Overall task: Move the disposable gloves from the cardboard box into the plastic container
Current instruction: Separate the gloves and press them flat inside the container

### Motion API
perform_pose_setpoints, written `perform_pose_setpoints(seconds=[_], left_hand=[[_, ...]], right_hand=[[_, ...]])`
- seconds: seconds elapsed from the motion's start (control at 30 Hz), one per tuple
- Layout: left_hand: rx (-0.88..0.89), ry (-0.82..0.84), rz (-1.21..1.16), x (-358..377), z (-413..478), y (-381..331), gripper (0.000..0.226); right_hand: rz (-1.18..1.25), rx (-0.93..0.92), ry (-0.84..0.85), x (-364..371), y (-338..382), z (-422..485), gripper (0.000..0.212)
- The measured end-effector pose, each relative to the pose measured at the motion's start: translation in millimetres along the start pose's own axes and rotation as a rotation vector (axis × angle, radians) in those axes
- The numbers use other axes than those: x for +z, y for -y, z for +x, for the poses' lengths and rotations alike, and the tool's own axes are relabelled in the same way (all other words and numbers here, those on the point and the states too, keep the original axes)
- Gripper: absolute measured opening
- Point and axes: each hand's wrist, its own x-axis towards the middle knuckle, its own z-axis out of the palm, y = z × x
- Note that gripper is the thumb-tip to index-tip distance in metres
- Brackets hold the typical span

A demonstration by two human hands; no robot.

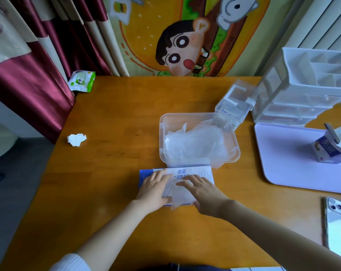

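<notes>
We're resting left hand (154, 189) and right hand (203, 192) flat on cardboard box (185, 172), fingers straight, gripping nothing. Glove (175, 203) poking from box's near edge, between hands; plastic container (235, 151) sitting just beyond box

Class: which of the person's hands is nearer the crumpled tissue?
Left. The left hand rests on the left part of the box, on the side toward the tissue; the right hand rests on its right part, farther away.

Left hand (154, 189), right hand (203, 194) on cardboard box (193, 171)
</notes>
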Motion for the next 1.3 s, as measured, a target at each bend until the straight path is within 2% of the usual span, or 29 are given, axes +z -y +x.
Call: perform_pose_setpoints(seconds=[0.13, 0.27, 0.43, 0.6, 0.73, 0.8, 0.83, 0.9, 0.93, 0.97, 1.13, 1.2, 1.3], left_hand=[[-0.019, -0.002, -0.021, 2.4, 0.2, 1.7, 0.075], [-0.026, 0.005, 0.005, 0.9, 0.3, -0.1, 0.074], [-0.025, 0.008, 0.014, 0.3, -0.2, -0.4, 0.072], [-0.027, 0.012, 0.016, -2.0, -2.2, -3.3, 0.071], [-0.033, 0.015, 0.017, -3.7, -3.1, -4.3, 0.072], [-0.036, 0.017, 0.026, -4.3, -3.0, -5.0, 0.073], [-0.039, 0.021, 0.028, -4.8, -2.7, -5.1, 0.074], [-0.032, 0.025, 0.017, -7.4, -2.6, -4.9, 0.075], [-0.02, 0.02, -0.015, -9.5, -2.6, -4.6, 0.075], [-0.015, 0.007, -0.087, -11.2, -2.7, -4.0, 0.074], [-0.027, -0.154, -0.676, -22.3, -8.0, -23.6, 0.061], [-0.028, -0.28, -0.781, -22.6, -9.2, -35.8, 0.052], [-0.062, -0.601, -0.774, -21.2, -11.5, -46.7, 0.036]], right_hand=[[0.188, 0.034, -0.218, -8.0, 6.1, 9.2, 0.028], [0.277, 0.149, -0.333, -25.2, 4.1, 12.7, 0.027], [0.419, 0.177, -0.436, -50.8, -3.4, 11.0, 0.022], [0.469, 0.214, -0.481, -64.6, -9.5, 4.9, 0.027], [0.557, 0.258, -0.4, -63.8, -0.4, -4.7, 0.058], [0.53, 0.302, -0.343, -56.9, 2.0, -8.5, 0.061], [0.498, 0.313, -0.333, -51.8, 0.3, -8.8, 0.052], [0.426, 0.304, -0.361, -45.7, -3.0, -7.9, 0.019], [0.403, 0.286, -0.381, -44.7, -4.7, -6.6, 0.013], [0.391, 0.272, -0.391, -43.8, -5.8, -4.9, 0.018], [0.327, 0.242, -0.356, -48.0, -0.3, -0.5, 0.021], [0.316, 0.249, -0.348, -47.1, 1.4, 2.0, 0.023], [0.357, 0.272, -0.347, -43.8, 1.9, 6.3, 0.023]])
